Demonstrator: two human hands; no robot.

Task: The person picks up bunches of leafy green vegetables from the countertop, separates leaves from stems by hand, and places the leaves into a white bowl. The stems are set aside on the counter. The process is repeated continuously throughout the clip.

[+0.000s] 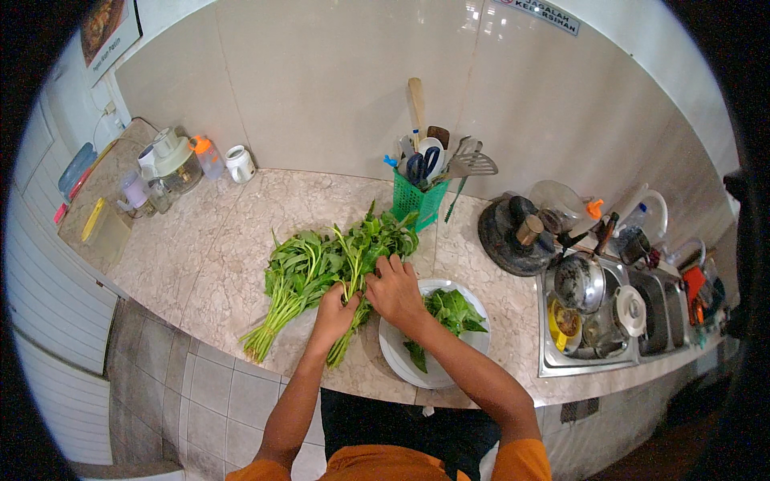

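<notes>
Bunches of leafy greens (pixel 301 272) with long pale stems lie on the marble-patterned counter (pixel 216 240). My left hand (pixel 335 313) is closed around the stems of the right-hand bunch, whose cut ends stick out below it. Just to the right, my right hand (pixel 393 290) has its fingers bent and pressed into the leaves of that same bunch. What exactly lies between those fingertips is partly hidden. A white plate (pixel 393 353) sits under my right forearm, bearing some loose dark green leaves (pixel 453 309).
Behind the greens stands a green utensil basket (pixel 417 204) with spatulas and scissors. At right are a black stone mortar (pixel 513 236) and a steel sink (pixel 553 361) crowded with pots. A blender jar (pixel 176 164), an orange-capped bottle (pixel 208 156) and a white mug (pixel 240 164) line the back left.
</notes>
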